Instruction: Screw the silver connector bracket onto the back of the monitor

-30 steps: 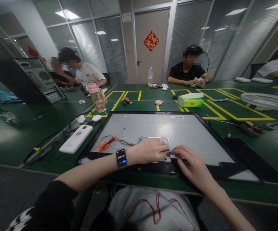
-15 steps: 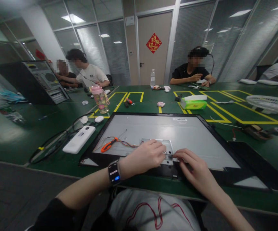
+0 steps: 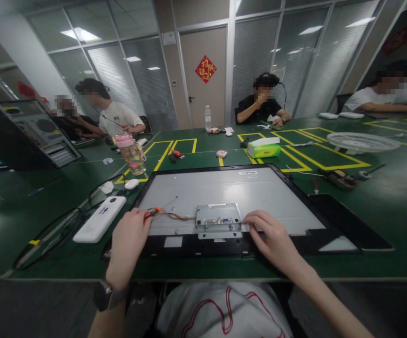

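Observation:
A flat grey panel with a black frame [image 3: 266, 188] lies on the green table. On it sits a metal bracket [image 3: 218, 213] with connector ports along its front, and thin wires run from its left side. My left hand [image 3: 131, 241] is at the panel's left edge, its fingers closed on an orange and black screwdriver [image 3: 153, 213]. At the bracket's right end is my right hand [image 3: 268, 234], thumb and fingers bent close together against the edge; whether they pinch anything is too small to tell.
A white power bank [image 3: 99, 219] and looped cable lie left. Behind are a pink-lidded bottle [image 3: 132, 155], a green tissue pack [image 3: 264, 148] and a water bottle [image 3: 208, 118]. At right lies a black slab [image 3: 351, 220]. Several people sit across the table.
My left hand has left the bracket, moved left and taken hold of the screwdriver. The bracket's ports are now uncovered. My right hand stays by the bracket's right end. The view has shifted.

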The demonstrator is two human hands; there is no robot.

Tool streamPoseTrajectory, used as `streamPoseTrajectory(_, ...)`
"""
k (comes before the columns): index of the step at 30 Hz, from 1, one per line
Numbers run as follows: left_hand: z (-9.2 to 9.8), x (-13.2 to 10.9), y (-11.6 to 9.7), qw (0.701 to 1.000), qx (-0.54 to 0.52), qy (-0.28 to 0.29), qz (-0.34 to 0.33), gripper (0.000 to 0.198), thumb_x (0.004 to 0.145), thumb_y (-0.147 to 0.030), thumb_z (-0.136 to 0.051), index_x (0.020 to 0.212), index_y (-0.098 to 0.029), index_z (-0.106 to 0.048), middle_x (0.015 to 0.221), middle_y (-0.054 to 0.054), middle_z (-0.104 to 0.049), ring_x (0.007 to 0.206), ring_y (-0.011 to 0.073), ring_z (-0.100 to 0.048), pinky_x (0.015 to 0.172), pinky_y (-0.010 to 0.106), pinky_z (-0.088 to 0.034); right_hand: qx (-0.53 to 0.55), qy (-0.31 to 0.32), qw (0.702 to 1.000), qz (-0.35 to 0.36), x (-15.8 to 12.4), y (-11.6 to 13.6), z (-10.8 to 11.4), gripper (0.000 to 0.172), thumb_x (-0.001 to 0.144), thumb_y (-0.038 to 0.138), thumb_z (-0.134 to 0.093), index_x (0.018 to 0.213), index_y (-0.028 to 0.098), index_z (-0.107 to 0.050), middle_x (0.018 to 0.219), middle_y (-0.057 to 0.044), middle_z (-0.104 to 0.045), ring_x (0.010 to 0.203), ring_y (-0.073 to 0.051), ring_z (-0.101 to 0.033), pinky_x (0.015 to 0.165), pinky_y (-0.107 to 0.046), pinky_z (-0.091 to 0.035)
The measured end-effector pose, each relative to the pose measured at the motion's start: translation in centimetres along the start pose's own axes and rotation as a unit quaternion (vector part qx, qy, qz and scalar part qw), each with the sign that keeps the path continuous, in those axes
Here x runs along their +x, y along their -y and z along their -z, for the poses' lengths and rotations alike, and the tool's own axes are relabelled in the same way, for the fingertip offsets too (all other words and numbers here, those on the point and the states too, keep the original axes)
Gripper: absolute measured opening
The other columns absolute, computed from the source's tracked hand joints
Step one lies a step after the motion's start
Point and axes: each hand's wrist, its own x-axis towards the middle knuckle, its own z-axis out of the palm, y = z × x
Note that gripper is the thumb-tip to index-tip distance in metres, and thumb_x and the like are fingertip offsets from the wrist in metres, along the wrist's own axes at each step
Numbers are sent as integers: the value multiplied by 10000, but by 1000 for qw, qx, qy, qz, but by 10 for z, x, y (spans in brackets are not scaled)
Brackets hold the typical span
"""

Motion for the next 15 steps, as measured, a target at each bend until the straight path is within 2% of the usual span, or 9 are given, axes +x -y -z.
streamPoseTrajectory(3, 12, -4, -25, 989, 0, -141, 49, 349, 958, -278, -379, 1117, -87, -624, 1003, 161, -667, 930, 299, -649, 747, 354, -497, -63, -51, 996, 38, 3, 4, -2, 227, 884, 40, -470, 963, 177, -632, 882, -89, -664, 814, -220, -636, 717, -360, -549)
streamPoseTrajectory(5, 20, -12, -47, 983, -67, -172, 21, 298, 944, -283, -422, 1081, -109, -620, 971, 146, -676, 906, 292, -659, 759, 363, -506, -102, -64, 990, 80, 5, 11, -5, 283, 883, 13, -476, 1070, 148, -639, 955, -124, -681, 846, -231, -638, 736, -375, -544)
streamPoseTrajectory(7, 25, -23, -73, 967, -194, -165, -33, 224, 915, -261, -481, 1084, -158, -587, 970, 107, -693, 870, 239, -678, 772, 327, -518, -126, -50, 983, 125, 6, 19, -10, 376, 894, 7, -480, 1235, 114, -595, 1103, -173, -676, 929, -252, -638, 781, -401, -541)
streamPoseTrajectory(9, 29, -37, -100, 934, -332, -98, -91, 175, 872, -251, -551, 1037, -193, -540, 854, 37, -695, 736, 178, -683, 671, 266, -527, -123, -23, 978, 166, 4, 27, -14, 421, 922, 46, -482, 1336, 99, -538, 1213, -198, -650, 994, -263, -639, 815, -408, -545)
streamPoseTrajectory(11, 33, -52, -123, 895, -425, -39, -131, 118, 841, -232, -580, 907, -209, -485, 720, -16, -647, 611, 135, -646, 579, 223, -506, -107, -9, 976, 190, -2, 32, -16, 419, 952, 91, -464, 1366, 95, -522, 1226, -196, -657, 1003, -259, -652, 814, -390, -558)
streamPoseTrajectory(13, 37, -65, -137, 872, -458, -53, -163, 100, 839, -193, -547, 848, -214, -449, 716, -6, -631, 620, 132, -634, 559, 220, -495, -90, -49, 973, 205, -9, 32, -14, 413, 968, 112, -444, 1373, 89, -522, 1154, -186, -699, 981, -252, -675, 779, -361, -573)
streamPoseTrajectory(15, 40, -76, -142, 842, -486, -65, -224, 130, 827, -190, -563, 911, -209, -466, 787, 21, -651, 687, 142, -644, 583, 227, -506, -82, -79, 972, 204, -14, 27, -9, 405, 980, 138, -436, 1374, 107, -530, 1129, -172, -715, 973, -247, -689, 778, -359, -583)
